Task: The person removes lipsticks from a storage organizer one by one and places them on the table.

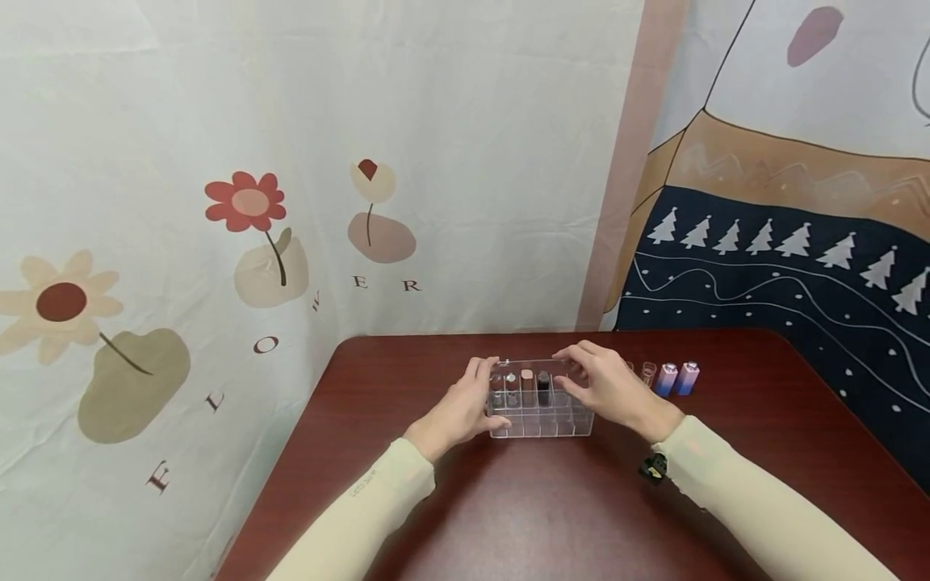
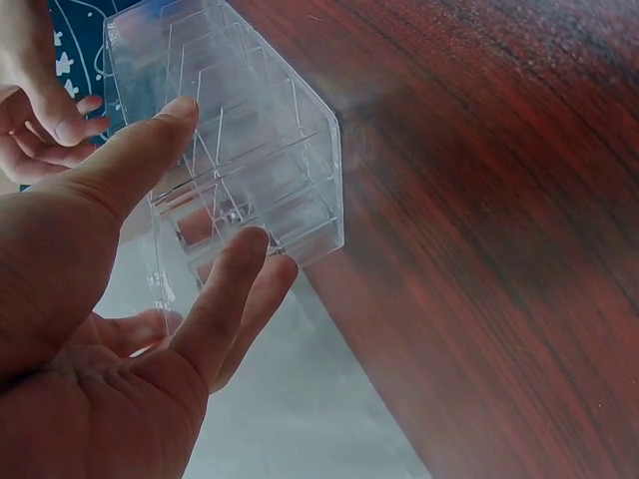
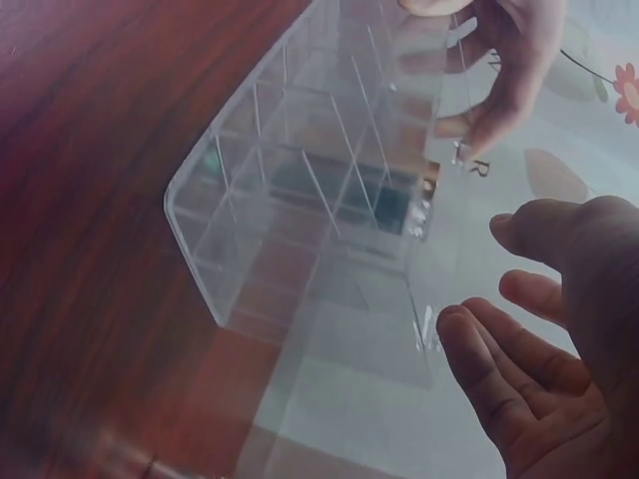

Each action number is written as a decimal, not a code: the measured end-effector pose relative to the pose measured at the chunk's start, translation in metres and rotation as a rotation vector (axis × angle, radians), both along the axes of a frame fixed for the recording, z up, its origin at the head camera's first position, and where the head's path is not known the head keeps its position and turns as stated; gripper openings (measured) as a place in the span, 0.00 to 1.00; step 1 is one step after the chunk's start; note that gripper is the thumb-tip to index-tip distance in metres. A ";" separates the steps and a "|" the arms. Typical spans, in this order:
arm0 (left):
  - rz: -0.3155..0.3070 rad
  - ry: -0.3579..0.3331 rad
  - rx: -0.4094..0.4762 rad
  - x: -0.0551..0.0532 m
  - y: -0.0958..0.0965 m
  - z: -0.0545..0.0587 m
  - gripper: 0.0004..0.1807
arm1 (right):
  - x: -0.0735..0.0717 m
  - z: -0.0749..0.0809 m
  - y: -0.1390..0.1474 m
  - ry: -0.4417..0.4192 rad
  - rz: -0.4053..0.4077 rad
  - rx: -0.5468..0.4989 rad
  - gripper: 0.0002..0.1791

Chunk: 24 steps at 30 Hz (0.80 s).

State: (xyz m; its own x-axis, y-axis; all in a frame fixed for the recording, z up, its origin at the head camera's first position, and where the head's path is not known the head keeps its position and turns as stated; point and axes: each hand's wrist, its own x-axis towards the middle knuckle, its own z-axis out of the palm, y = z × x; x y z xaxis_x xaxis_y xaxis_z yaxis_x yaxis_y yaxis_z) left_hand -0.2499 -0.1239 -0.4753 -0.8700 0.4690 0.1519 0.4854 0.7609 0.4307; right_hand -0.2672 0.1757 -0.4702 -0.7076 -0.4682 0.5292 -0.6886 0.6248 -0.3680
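A clear plastic lipstick organizer (image 1: 541, 424) with a raised lid stands upright on the table. Its back row holds several tubes, among them a black-capped tube (image 1: 543, 389) and a pinkish-brown lipstick tube (image 1: 526, 388). My left hand (image 1: 461, 407) grips the organizer's left end, thumb on the front and fingers around the side. By the upper right corner is my right hand (image 1: 610, 389), thumb and fingers spread. In the right wrist view its fingertips (image 3: 461, 334) sit close to the organizer's lid edge, with nothing between them.
Two pink-to-blue tubes (image 1: 666, 379) stand on the dark red-brown table (image 1: 508, 508), right of my right hand. Beside them is a small clear tube (image 1: 648, 373), partly behind that hand. A flower-printed curtain (image 1: 472, 161) hangs at the table's back edge.
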 end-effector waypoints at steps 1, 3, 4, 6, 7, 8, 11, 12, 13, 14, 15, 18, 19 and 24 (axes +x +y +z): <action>0.002 0.001 0.000 0.000 0.000 0.000 0.59 | -0.001 -0.001 -0.002 0.002 0.004 -0.004 0.20; 0.004 0.001 0.001 0.000 0.000 0.000 0.59 | -0.002 -0.004 -0.005 0.014 0.012 -0.007 0.19; 0.005 0.001 -0.003 0.000 0.000 0.000 0.59 | -0.003 -0.006 -0.007 0.020 0.016 -0.010 0.19; 0.007 0.000 -0.005 0.000 0.000 0.000 0.59 | -0.004 -0.008 -0.009 0.028 0.015 -0.010 0.18; 0.006 0.001 -0.006 0.000 0.000 0.000 0.60 | -0.005 -0.009 -0.011 0.032 0.013 -0.009 0.18; 0.006 0.001 -0.007 0.000 0.000 0.000 0.60 | -0.005 -0.010 -0.012 0.028 0.010 -0.008 0.17; 0.007 0.003 -0.004 0.001 0.000 0.001 0.60 | -0.006 -0.013 -0.015 0.006 -0.010 -0.002 0.17; 0.006 0.004 -0.003 0.001 0.001 0.001 0.60 | -0.006 -0.013 -0.016 -0.002 -0.017 0.001 0.17; 0.007 0.002 0.000 0.001 0.001 0.002 0.60 | -0.006 -0.014 -0.018 -0.011 -0.026 0.006 0.17; 0.007 -0.001 0.003 0.001 0.001 0.002 0.60 | -0.005 -0.014 -0.019 -0.020 -0.036 0.010 0.17; 0.008 -0.004 0.006 0.001 0.001 0.002 0.60 | -0.005 -0.014 -0.020 -0.026 -0.045 0.014 0.17; 0.010 -0.008 0.011 0.001 0.001 0.002 0.60 | -0.004 -0.015 -0.023 -0.036 -0.074 0.025 0.17; 0.011 -0.008 0.010 0.001 0.001 0.002 0.60 | -0.004 -0.015 -0.024 -0.037 -0.081 0.027 0.16; 0.014 -0.014 0.004 0.000 0.001 0.001 0.60 | -0.003 -0.018 -0.028 -0.031 -0.115 0.039 0.15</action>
